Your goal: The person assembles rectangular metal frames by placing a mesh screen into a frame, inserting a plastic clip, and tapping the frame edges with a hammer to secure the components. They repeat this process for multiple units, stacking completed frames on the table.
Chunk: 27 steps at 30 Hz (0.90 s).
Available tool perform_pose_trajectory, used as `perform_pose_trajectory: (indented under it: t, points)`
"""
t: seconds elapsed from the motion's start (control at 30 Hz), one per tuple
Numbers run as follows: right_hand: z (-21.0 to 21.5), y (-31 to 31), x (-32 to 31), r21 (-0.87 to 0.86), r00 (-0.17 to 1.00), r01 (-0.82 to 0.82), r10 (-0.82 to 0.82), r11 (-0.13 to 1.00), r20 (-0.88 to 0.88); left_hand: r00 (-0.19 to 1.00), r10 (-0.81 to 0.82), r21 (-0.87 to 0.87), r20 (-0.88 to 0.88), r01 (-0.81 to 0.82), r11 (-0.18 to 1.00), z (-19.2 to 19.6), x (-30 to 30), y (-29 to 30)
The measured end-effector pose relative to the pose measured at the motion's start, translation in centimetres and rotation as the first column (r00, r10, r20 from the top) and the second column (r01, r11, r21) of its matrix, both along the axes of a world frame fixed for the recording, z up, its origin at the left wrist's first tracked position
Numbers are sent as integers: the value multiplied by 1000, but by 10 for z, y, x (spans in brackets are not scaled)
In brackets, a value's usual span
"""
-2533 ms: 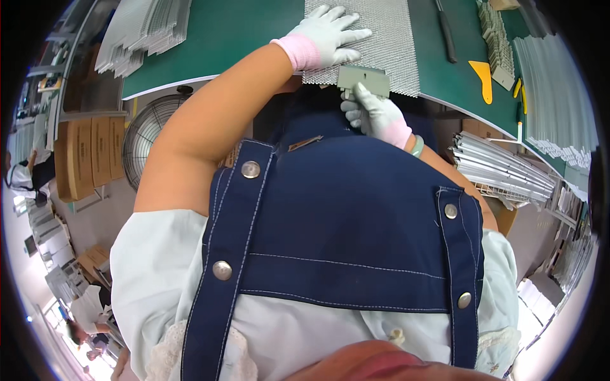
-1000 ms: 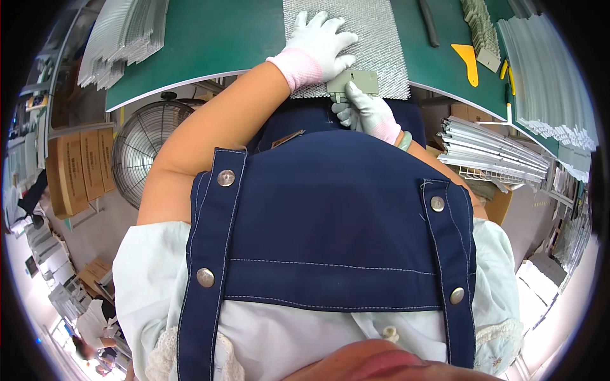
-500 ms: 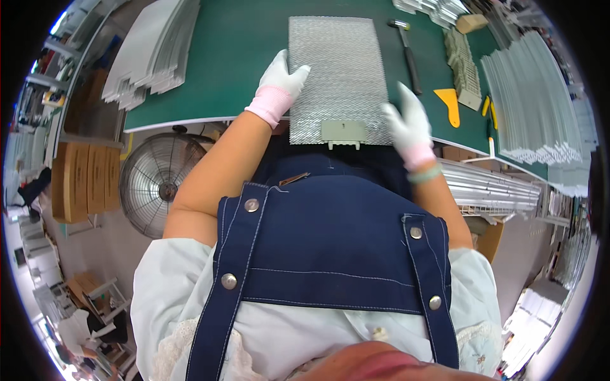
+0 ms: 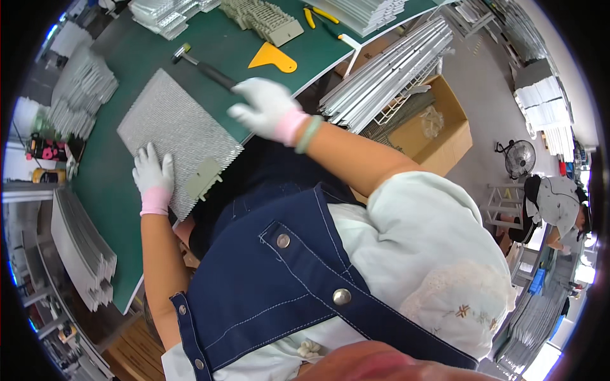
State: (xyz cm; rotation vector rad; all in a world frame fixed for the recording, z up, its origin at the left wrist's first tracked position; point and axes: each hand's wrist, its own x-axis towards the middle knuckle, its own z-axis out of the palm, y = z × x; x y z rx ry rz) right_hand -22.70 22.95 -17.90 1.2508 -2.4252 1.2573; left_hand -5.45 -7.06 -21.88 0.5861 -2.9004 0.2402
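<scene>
The fingers of the left hand (image 4: 152, 176) lie flat and spread on the grey mesh panel (image 4: 175, 136), left of centre on the green mat (image 4: 121, 57). The right hand (image 4: 264, 108), loosely open, reaches toward the hammer (image 4: 203, 66). The panel looks light, stiff, sharp-edged; hold it by its sides.

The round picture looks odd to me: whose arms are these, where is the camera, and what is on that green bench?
The camera sits on a person's head and looks down, so its wide lens bends everything. Both gloved hands are that person's own. The left hand presses flat on a grey mesh panel lying on the green mat. The right hand hovers, fingers spread, above a small hammer, holding nothing. A yellow scraper lies beyond it, and a cardboard box stands beside the bench.
</scene>
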Motion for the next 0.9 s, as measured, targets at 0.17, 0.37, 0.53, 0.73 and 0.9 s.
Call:
perform_pose_trajectory:
  t: [0.17,0.37,0.53,0.73,0.9]
  points:
    - [-62,156,-62,132,701,706,-713,696,12,999,18,-107,46,-13,994,1,-22,-17]
    - [-135,216,-83,628,175,688,-923,364,343,992,-73,-333,-103,35,942,75,-23,65]
    - [-147,243,-122,608,-35,750,-903,259,429,960,-171,-250,-220,114,961,86,-1,84]
    - [-183,290,-160,976,838,141,-545,164,-30,957,-126,-97,-262,103,990,65,23,85]
    - [-161,290,-143,307,-58,707,-381,637,923,910,-237,-94,-342,218,971,79,24,98]
